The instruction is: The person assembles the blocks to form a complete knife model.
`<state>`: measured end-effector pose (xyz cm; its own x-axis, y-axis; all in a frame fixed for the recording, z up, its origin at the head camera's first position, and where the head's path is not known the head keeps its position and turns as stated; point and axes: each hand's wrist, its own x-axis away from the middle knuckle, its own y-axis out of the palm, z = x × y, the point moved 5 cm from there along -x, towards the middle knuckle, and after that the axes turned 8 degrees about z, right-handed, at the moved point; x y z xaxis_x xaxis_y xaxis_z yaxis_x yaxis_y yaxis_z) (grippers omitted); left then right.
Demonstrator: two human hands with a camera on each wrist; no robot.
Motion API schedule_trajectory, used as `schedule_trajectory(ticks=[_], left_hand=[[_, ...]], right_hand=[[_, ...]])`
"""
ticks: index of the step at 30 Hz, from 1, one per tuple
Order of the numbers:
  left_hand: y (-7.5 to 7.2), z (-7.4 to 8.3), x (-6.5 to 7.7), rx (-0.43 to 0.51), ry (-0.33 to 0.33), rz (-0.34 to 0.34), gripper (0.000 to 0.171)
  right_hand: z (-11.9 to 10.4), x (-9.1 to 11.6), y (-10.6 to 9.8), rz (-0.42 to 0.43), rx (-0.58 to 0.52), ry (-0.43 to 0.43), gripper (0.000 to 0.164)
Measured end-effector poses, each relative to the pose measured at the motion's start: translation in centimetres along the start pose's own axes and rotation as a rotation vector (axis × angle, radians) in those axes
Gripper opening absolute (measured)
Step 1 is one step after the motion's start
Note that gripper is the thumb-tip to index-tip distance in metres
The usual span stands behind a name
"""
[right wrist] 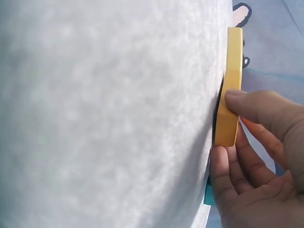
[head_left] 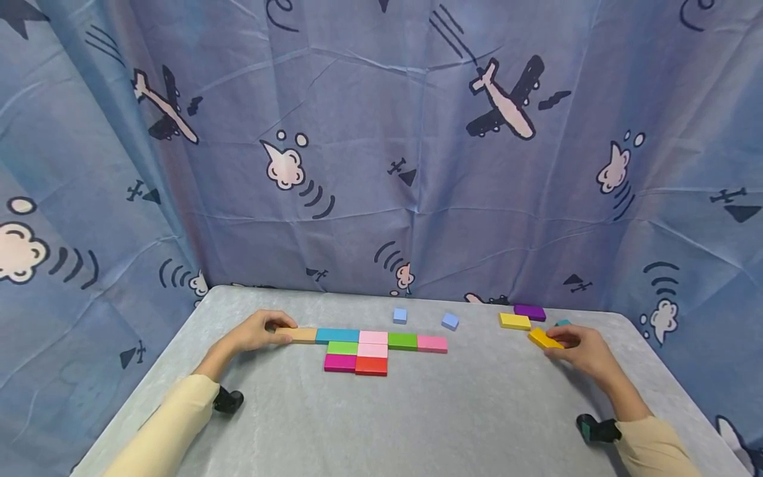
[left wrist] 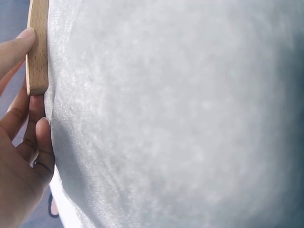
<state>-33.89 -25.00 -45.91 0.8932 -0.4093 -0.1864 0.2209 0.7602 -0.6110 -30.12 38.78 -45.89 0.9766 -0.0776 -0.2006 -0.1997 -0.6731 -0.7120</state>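
My left hand [head_left: 257, 331] holds the left end of a plain wooden block [head_left: 304, 336] between thumb and fingers. In the left wrist view the thumb lies on the near side of that block [left wrist: 39, 61]. The block joins the left end of a flat row: blue [head_left: 338, 336], light pink, green [head_left: 403, 341] and pink blocks [head_left: 432, 344]. Below the row sit a lime block [head_left: 342, 348], another light pink one, a magenta block [head_left: 340, 363] and a red block [head_left: 371, 366]. At the right, my right hand [head_left: 587, 351] pinches an orange-yellow block [head_left: 544, 339], tilted in the right wrist view.
Near the right hand lie a yellow block [head_left: 514, 321], a purple block [head_left: 530, 312] and a partly hidden teal block [head_left: 563, 322]. Two small light blue blocks [head_left: 400, 315] rest behind the row. A patterned curtain [head_left: 357, 165] hangs at the back edge of the grey-covered table [head_left: 417, 424].
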Motion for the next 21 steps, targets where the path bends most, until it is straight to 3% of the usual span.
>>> schedule_trajectory(ticks=[6, 12, 21], left_hand=[[0.0, -0.2, 0.0, -0.008, 0.011, 0.004, 0.021], [-0.1, -0.1, 0.1, -0.008, -0.013, 0.004, 0.021], [0.0, 0.4, 0.1, -0.003, 0.001, 0.008, 0.021]], right_hand=[[-0.9, 0.5, 0.0, -0.023, -0.002, -0.036, 0.036], [-3.7, 1.3, 0.8, -0.088, -0.077, -0.119, 0.034], [-7.5, 2.1, 4.1, -0.245, -0.202, -0.203, 0.033]])
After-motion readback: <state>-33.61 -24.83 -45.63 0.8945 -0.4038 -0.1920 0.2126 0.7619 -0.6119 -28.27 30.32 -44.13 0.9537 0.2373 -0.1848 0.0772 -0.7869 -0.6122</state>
